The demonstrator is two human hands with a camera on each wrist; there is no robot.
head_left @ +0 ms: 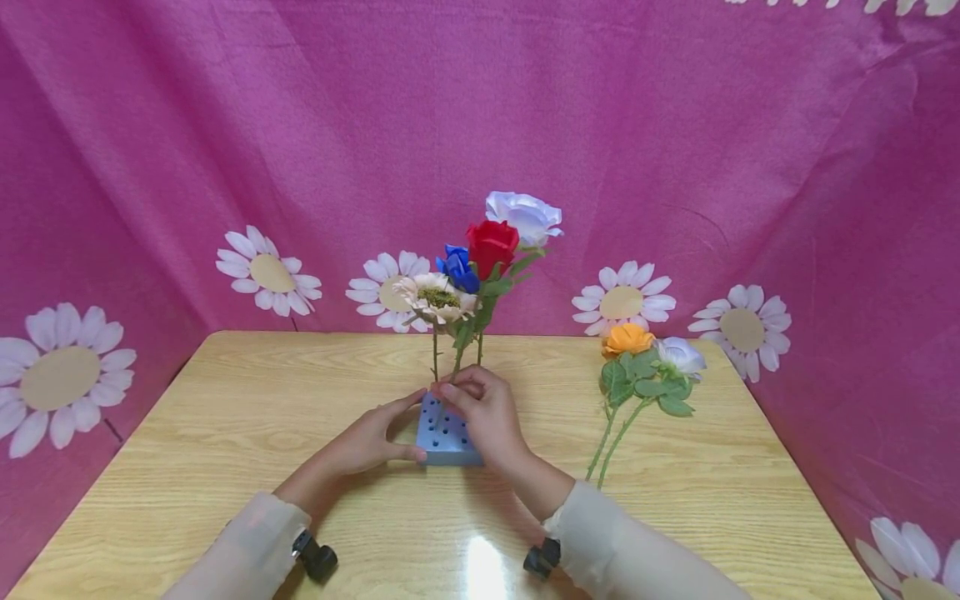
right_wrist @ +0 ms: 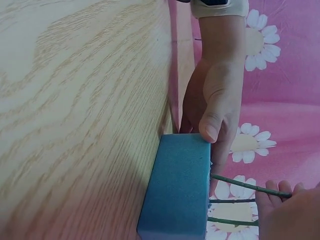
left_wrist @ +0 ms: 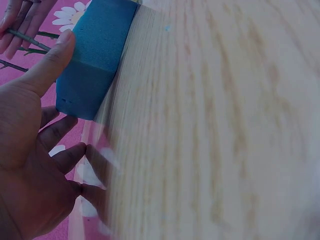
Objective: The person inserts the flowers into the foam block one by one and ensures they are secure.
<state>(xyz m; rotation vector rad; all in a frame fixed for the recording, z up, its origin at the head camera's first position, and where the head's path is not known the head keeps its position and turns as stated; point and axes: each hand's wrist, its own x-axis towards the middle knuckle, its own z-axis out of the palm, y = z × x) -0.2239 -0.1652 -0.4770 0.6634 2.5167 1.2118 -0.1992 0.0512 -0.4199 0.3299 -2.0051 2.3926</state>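
A blue-grey foam block [head_left: 450, 457] with several holes in its top sits mid-table. My left hand [head_left: 360, 442] holds its left side, thumb at the near corner and a finger toward the far one. The right hand [head_left: 491, 417] pinches a green flower stem [right_wrist: 240, 184] just above the block; I cannot tell which bloom it carries. Clustered above are a red rose [head_left: 492, 245], a blue flower [head_left: 458, 268], a pale lavender rose [head_left: 525, 217] and a cream daisy-like flower [head_left: 437, 297]. Other stems [right_wrist: 232, 221] rise from the block. Where the pinched stem ends is unclear in the head view.
To the right on the wooden table [head_left: 300, 375], an orange rose [head_left: 628, 339] and a white-lavender rose [head_left: 680, 357] lie with leafy stems toward me. A pink cloth [head_left: 375, 125] printed with daisies encloses the back and sides.
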